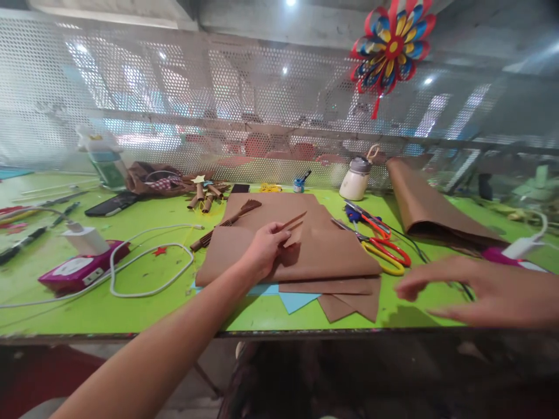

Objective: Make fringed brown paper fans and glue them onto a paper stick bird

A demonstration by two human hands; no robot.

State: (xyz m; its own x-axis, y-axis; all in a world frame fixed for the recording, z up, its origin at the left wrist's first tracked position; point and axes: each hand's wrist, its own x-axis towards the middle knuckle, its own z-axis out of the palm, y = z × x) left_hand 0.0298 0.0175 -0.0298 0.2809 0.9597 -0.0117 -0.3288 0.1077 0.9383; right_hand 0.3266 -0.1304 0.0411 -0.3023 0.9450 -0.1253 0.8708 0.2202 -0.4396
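Observation:
Between the thumb and fingers of my left hand (pixel 271 244) is a folded brown paper strip (pixel 296 222), its two narrow ends pointing up and right. That hand is above a large sheet of brown paper (pixel 332 256) folded on the table. My right hand (pixel 463 288) is off to the right over the table, blurred, its fingers apart and nothing in them. Nearest to it are scissors with yellow handles (pixel 384 262) and scissors with orange handles (pixel 379 226). Blue paper (pixel 299 301) and smaller brown pieces (pixel 349 304) stick out beneath the big sheet.
A fringed brown paper piece (pixel 240 214) lies behind the left hand. Small paper rolls (pixel 207 201) are farther back. A magenta power strip (pixel 81 270) and white cable (pixel 151 291) lie left. At the back right stand a white bottle (pixel 354 179) and rolled brown paper (pixel 432 203).

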